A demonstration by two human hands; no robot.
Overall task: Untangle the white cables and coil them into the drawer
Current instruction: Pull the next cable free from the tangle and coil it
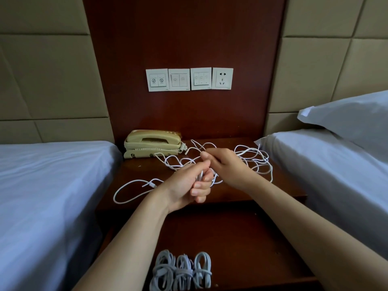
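The left hand has its grip closed on a bunch of white cables; the right hand pinches a strand. The tangle sprawls across the worktop toward 2 o'clock, partly hidden behind both hands. Three coiled cables lie in the drawer at 6 o'clock, cut off by the frame edge.

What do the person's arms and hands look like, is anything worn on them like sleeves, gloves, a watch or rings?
Both arms are bare right to the bottom edge of the picture, with no sleeve in sight. The left hand and right hand wear no gloves. No watch, bracelet or band shows on either wrist, and no ring is visible on the fingers that can be seen. Nails look short and unpainted.
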